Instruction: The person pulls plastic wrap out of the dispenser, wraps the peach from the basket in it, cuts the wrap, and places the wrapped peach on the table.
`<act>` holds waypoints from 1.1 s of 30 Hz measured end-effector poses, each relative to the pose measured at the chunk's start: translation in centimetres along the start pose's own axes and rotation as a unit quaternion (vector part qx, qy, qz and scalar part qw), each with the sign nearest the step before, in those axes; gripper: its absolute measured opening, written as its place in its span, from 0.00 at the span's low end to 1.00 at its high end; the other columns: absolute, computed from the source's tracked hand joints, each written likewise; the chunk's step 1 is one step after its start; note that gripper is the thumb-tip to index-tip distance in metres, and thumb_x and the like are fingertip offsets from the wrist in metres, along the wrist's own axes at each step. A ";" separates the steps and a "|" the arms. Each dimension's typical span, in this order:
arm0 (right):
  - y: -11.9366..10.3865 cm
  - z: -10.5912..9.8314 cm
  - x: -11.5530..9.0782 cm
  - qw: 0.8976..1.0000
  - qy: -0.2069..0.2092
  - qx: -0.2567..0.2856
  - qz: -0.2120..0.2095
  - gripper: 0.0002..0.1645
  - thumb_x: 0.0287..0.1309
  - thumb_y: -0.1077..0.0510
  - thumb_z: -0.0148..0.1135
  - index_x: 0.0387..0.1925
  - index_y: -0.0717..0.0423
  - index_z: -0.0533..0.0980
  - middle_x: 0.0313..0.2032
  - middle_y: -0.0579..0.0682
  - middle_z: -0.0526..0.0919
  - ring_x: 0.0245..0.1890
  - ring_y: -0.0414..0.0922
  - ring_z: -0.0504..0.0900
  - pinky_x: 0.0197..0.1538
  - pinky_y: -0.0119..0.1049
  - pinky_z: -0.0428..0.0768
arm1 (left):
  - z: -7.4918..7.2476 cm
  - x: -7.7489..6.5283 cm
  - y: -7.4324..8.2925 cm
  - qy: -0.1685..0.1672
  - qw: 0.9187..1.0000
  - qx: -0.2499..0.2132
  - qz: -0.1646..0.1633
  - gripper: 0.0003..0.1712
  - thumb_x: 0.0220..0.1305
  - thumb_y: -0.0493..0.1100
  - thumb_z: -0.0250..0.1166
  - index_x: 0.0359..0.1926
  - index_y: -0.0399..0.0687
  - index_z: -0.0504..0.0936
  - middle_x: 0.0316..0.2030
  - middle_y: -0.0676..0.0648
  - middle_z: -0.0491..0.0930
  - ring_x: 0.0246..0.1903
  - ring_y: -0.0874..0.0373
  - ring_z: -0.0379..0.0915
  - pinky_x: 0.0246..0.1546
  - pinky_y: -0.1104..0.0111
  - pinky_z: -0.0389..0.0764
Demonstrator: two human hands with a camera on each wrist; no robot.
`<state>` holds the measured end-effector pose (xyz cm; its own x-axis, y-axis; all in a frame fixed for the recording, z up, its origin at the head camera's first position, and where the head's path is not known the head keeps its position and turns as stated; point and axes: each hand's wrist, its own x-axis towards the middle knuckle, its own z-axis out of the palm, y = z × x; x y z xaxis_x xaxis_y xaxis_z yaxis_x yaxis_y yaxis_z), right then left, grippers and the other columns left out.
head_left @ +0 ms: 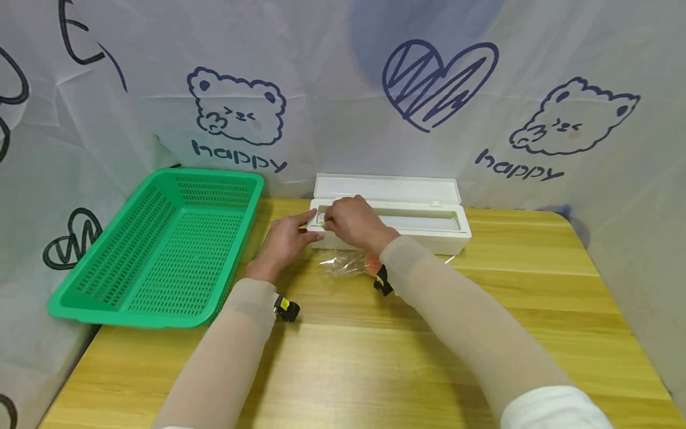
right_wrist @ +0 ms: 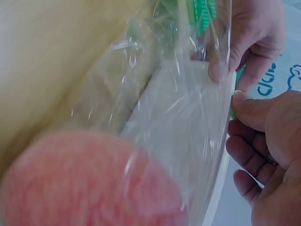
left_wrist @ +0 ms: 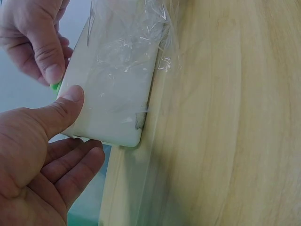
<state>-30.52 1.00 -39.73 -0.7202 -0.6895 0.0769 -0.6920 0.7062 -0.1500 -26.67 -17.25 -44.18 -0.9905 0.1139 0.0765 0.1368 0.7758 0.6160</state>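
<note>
1. White box (head_left: 439, 243) stands near the back edge of the tabletop (head_left: 348, 369), its lid (head_left: 386, 189) raised open.
2. Clamped on the box's left end, the left grip (head_left: 284, 241) has its thumb pressed to the front wall.
3. Beside it, the right grip (head_left: 356, 221) pinches a small green piece (left_wrist: 54, 86) at the upper front edge.
4. Clear film (head_left: 343, 263) lies crumpled before the box, near a blurred pink round thing (right_wrist: 94, 183).
5. Left of everything sits a green basket (head_left: 139, 320).

Smooth plastic box (head_left: 429, 241), glossy crinkled film (head_left: 340, 263), smooth wood-grain tabletop (head_left: 343, 369).
</note>
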 end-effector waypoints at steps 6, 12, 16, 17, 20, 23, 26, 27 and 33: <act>1.1 -0.5 -1.0 1.000 -0.007 0.013 0.003 0.11 0.64 0.50 0.61 0.40 0.47 0.85 0.37 0.43 0.87 0.37 0.42 0.80 0.50 0.51 0.73 | -0.2 0.0 0.0 -0.007 1.000 -0.008 -0.008 0.37 0.59 0.54 0.67 0.68 0.58 0.67 0.60 0.42 0.76 0.51 0.54 0.77 0.44 0.60 0.82; 2.0 -0.8 -1.8 1.000 -0.010 0.008 0.000 0.11 0.64 0.49 0.60 0.41 0.47 0.85 0.40 0.44 0.87 0.41 0.44 0.81 0.50 0.49 0.74 | -0.1 0.1 0.0 -0.012 1.000 -0.016 -0.013 0.37 0.59 0.53 0.67 0.69 0.59 0.66 0.62 0.42 0.74 0.52 0.54 0.76 0.46 0.60 0.81; 2.5 -0.9 -2.3 1.000 -0.005 0.007 -0.002 0.11 0.64 0.50 0.60 0.40 0.47 0.85 0.40 0.43 0.87 0.42 0.44 0.81 0.50 0.48 0.74 | -0.1 0.1 0.0 -0.012 1.000 -0.017 -0.013 0.37 0.60 0.53 0.67 0.69 0.60 0.66 0.62 0.43 0.74 0.53 0.54 0.76 0.47 0.60 0.81; 2.6 -1.0 -2.5 1.000 -0.003 0.006 -0.002 0.11 0.64 0.50 0.60 0.40 0.47 0.85 0.40 0.44 0.87 0.42 0.44 0.81 0.51 0.49 0.74 | 0.0 0.1 0.0 -0.011 1.000 -0.016 -0.013 0.37 0.60 0.54 0.67 0.69 0.60 0.66 0.62 0.43 0.74 0.53 0.54 0.76 0.47 0.60 0.81; 3.0 -1.1 -2.9 1.000 -0.001 0.000 -0.003 0.11 0.65 0.50 0.60 0.41 0.47 0.85 0.41 0.44 0.87 0.43 0.45 0.81 0.53 0.51 0.74 | 0.0 0.1 0.1 -0.010 1.000 -0.017 -0.016 0.37 0.59 0.54 0.67 0.69 0.61 0.66 0.62 0.43 0.74 0.53 0.55 0.75 0.49 0.60 0.80; 3.5 -1.3 -3.5 1.000 -0.007 0.003 0.005 0.12 0.65 0.49 0.59 0.42 0.47 0.84 0.42 0.44 0.87 0.43 0.45 0.81 0.55 0.52 0.73 | 0.0 0.1 0.2 -0.013 0.999 -0.023 -0.020 0.37 0.59 0.53 0.67 0.69 0.61 0.66 0.63 0.44 0.73 0.54 0.54 0.75 0.50 0.60 0.80; 3.9 -1.5 -4.2 1.000 -0.013 0.008 0.017 0.11 0.65 0.50 0.60 0.42 0.47 0.84 0.41 0.44 0.87 0.43 0.45 0.81 0.55 0.51 0.73 | 0.1 0.1 0.3 -0.014 0.999 -0.027 -0.022 0.37 0.59 0.53 0.68 0.69 0.61 0.66 0.63 0.44 0.73 0.54 0.55 0.74 0.51 0.59 0.79; 4.1 -1.5 -4.4 1.000 -0.014 0.011 0.021 0.11 0.64 0.50 0.60 0.42 0.47 0.84 0.41 0.44 0.87 0.43 0.44 0.81 0.55 0.51 0.72 | 0.0 0.0 0.2 -0.015 0.999 -0.028 -0.022 0.37 0.59 0.53 0.67 0.69 0.61 0.66 0.63 0.44 0.73 0.54 0.55 0.74 0.51 0.59 0.79; 5.1 -2.0 -5.7 0.999 -0.010 0.015 0.029 0.11 0.64 0.50 0.61 0.41 0.48 0.84 0.40 0.45 0.87 0.42 0.46 0.81 0.55 0.51 0.72 | 0.0 0.0 0.1 -0.014 0.999 -0.023 -0.022 0.38 0.59 0.54 0.67 0.69 0.61 0.65 0.64 0.45 0.73 0.55 0.55 0.73 0.52 0.59 0.78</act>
<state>-30.07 8.83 -38.97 -0.7581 -0.6505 0.0468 -0.6467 0.7405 -0.1830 -26.63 -17.17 -44.10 -0.9949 0.0977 0.0268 0.0914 0.7514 0.6534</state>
